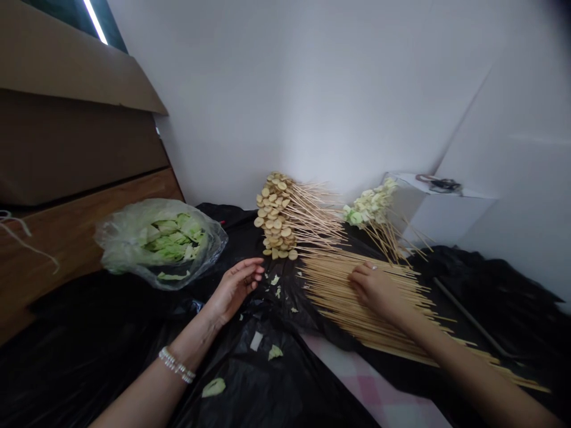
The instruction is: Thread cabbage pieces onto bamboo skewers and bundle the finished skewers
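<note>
The left hand [238, 288], empty with fingers loosely curled, is over black plastic [250, 392], near the bag of leaves [165, 241]. The right hand [372, 288], fingers bent, touches the bare sticks [357, 315]; whether it grips any, I cannot tell. Skewered slices [275, 217] lie beyond, leafy skewers [372, 202] far right.

Sticks [339, 303] partly hidden under right hand [373, 288]; cardboard box [75, 142] cut off at left.
</note>
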The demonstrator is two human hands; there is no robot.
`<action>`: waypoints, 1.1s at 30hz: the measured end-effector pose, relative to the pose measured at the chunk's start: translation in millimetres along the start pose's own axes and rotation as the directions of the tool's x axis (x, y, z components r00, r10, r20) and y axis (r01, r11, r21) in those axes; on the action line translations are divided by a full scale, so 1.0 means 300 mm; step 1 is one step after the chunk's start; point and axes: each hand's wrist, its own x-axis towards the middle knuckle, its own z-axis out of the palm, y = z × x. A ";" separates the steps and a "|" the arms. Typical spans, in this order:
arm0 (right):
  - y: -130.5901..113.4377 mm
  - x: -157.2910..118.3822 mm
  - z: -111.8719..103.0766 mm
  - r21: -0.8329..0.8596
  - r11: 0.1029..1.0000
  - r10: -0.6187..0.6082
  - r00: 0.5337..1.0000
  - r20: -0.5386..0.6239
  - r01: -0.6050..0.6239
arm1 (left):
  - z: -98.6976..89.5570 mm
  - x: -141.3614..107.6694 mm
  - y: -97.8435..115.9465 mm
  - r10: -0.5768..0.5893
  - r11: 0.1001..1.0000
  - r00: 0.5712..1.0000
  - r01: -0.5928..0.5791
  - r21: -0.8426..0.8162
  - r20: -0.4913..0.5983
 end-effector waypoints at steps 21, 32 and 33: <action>-0.215 0.081 -0.017 -0.093 0.995 0.008 0.996 -0.090 -0.017 | -0.010 0.000 -0.006 0.033 0.999 0.999 -0.033 0.007 0.027; -0.415 0.092 0.100 0.037 0.995 -0.091 0.995 0.052 0.089 | -0.025 -0.027 0.098 0.098 0.951 0.993 -0.111 -0.290 -0.059; -0.413 0.087 0.110 0.045 0.990 -0.133 0.988 0.077 0.130 | -0.026 -0.034 0.112 0.102 0.944 0.993 -0.117 -0.309 -0.062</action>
